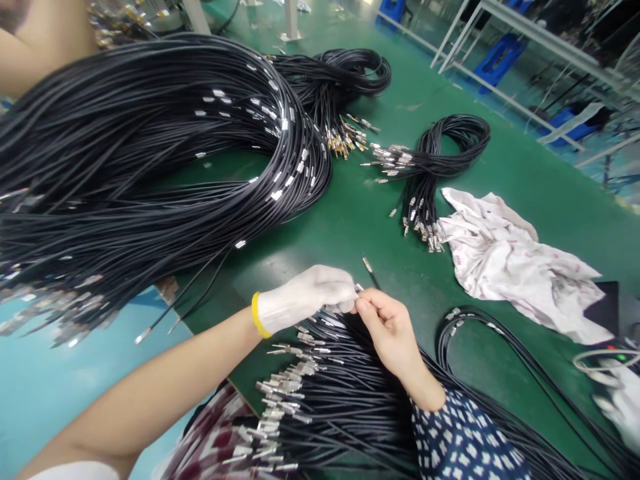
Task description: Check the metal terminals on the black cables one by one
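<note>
One small metal connector (359, 289) sits between both hands, pinched by the bare right hand (395, 330); the gloved left hand (317, 290) adjoins, grip unclear. Below, black cables (345, 400) cross the green counter (350, 213), tips left.

From my end I see a small silvery connector (359, 289) held up just right of the frame's centre, partly hidden, so I can't make out its full shape. Below it I see a dense bundle of black cables (350, 400) lying flat across the lower centre, their bright metal ends fanned unevenly toward the left.
</note>
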The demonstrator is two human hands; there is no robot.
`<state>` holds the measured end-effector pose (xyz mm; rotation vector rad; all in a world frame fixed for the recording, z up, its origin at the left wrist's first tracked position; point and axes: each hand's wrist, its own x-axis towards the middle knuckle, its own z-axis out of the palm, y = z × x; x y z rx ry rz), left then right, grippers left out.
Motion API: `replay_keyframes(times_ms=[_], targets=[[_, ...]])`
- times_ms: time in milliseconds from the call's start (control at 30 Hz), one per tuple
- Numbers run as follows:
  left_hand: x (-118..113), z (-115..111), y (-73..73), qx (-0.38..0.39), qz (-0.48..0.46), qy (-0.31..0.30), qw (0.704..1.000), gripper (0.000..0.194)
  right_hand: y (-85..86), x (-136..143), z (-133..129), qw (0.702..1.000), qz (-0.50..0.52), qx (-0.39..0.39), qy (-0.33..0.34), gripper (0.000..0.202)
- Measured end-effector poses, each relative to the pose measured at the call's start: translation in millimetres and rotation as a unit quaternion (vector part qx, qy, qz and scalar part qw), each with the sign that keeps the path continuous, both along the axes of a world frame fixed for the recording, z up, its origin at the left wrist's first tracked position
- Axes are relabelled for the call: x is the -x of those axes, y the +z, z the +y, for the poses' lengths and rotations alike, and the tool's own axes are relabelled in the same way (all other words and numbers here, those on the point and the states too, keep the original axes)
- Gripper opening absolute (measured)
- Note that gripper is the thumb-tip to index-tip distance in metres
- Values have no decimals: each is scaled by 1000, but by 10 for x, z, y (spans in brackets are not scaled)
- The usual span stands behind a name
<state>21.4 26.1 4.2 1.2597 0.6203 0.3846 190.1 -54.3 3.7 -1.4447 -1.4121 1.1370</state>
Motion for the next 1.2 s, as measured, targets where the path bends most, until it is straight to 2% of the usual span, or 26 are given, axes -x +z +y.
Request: replay_keyframes(times_ms=[200, 433, 533, 600, 633, 733, 800, 900, 967, 1100, 1133, 1200], targets=[[-5, -11, -18, 3, -15, 0, 1000, 29, 6, 3, -1, 1000, 3, 10, 1, 32], [12, -19, -1, -4, -9, 7, 1000, 30, -11, -14, -1, 1000, -6, -26, 10, 32], [24, -25, 22, -60, 60, 75, 994, 27, 41, -93, -10, 989, -65, -59, 118, 25], [15, -29, 30, -128, 147, 162, 967, 24, 66, -175, -8, 970, -134, -88, 182, 17], [4, -31, 32, -163, 188, 197, 948, 22, 66, -220, -1, 964, -171, -100, 178, 16], [-36, -35, 38, -241, 258, 229, 907, 20, 15, -332, 36, 950, -286, -110, 61, 18], [-50, -35, 30, -269, 268, 220, 899, 21, -34, -358, 58, 925, -368, -91, 18, 15], [-45, -28, -35, -306, 270, 207, 889, 23, -81, -321, 67, 887, -457, -63, 22, 9], [-41, -21, -113, -376, 274, 177, 867, 21, -87, -281, 64, 875, -480, -52, 26, 5], [-72, -13, -249, -528, 311, 89, 786, 20, -69, -256, 56, 884, -464, -53, 30, 9], [-84, -14, -263, -544, 318, 76, 773, 20, -60, -260, 54, 890, -451, -56, 30, 10], [-98, -21, -262, -555, 318, 59, 767, 21, -38, -270, 47, 906, -419, -64, 25, 9]])
